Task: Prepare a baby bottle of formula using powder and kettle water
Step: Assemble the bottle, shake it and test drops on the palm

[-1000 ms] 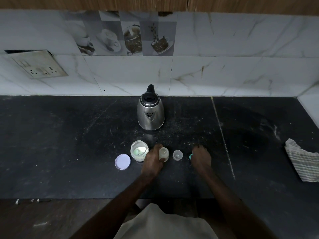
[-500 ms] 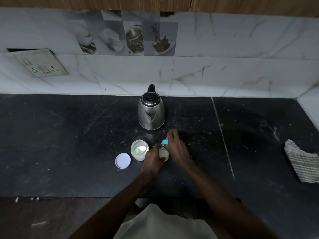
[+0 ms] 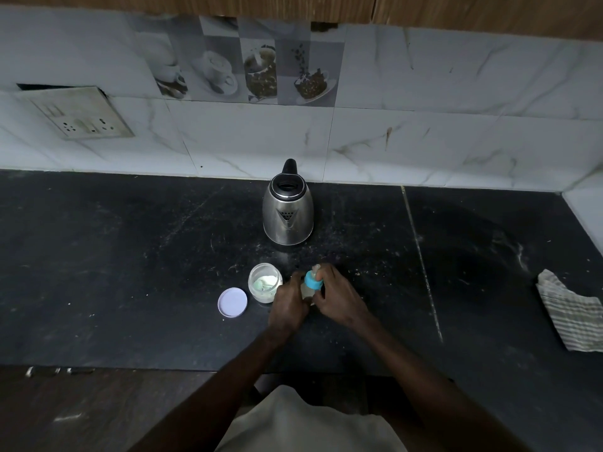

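A small baby bottle (image 3: 306,292) stands on the black counter (image 3: 130,272), mostly hidden between my hands. My left hand (image 3: 288,305) is closed around its body. My right hand (image 3: 337,296) grips the blue teat collar (image 3: 313,283) sitting on the bottle's neck, the pale teat sticking up above it. Just left of the bottle is an open jar of white powder (image 3: 265,282), and its lilac lid (image 3: 232,302) lies flat further left. A steel kettle (image 3: 287,210) stands behind them near the wall, spout facing me.
A striped cloth (image 3: 574,314) lies at the counter's right edge. A tiled wall runs along the back, with a socket plate (image 3: 81,117) at the left. The counter's front edge (image 3: 130,365) passes under my forearms. Specks of powder dot the surface.
My right hand picked up the blue collar with teat from the counter right of the bottle, carried it left and set it on the bottle's neck. My left hand kept holding the bottle.
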{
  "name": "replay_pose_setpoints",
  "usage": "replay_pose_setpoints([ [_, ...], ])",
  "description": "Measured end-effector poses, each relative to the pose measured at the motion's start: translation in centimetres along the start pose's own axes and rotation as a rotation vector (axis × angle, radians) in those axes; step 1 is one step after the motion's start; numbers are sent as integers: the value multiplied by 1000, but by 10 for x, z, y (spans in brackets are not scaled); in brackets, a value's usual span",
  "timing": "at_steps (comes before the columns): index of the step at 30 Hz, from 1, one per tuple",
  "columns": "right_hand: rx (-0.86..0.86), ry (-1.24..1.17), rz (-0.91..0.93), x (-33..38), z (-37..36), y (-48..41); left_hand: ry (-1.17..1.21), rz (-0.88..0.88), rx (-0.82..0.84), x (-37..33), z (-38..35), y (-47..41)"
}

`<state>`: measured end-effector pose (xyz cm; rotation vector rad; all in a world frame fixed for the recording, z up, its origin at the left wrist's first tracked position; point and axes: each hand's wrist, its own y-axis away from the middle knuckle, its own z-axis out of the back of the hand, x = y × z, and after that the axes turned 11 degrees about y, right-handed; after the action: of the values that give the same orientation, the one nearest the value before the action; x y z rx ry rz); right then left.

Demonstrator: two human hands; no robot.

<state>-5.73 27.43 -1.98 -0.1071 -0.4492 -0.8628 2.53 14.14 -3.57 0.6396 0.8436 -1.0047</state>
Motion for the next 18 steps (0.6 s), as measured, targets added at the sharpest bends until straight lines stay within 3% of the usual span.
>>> replay_pose_setpoints([
  [5, 32, -67, 29, -7, 7, -1, 51, -10, 3, 5, -1, 3],
  [11, 187, -104, -13, -6, 22, -14, 110, -29, 35, 13, -6, 6],
  [18, 136, 192, 232, 5, 27, -18, 240, 80, 39, 22, -8, 5],
])
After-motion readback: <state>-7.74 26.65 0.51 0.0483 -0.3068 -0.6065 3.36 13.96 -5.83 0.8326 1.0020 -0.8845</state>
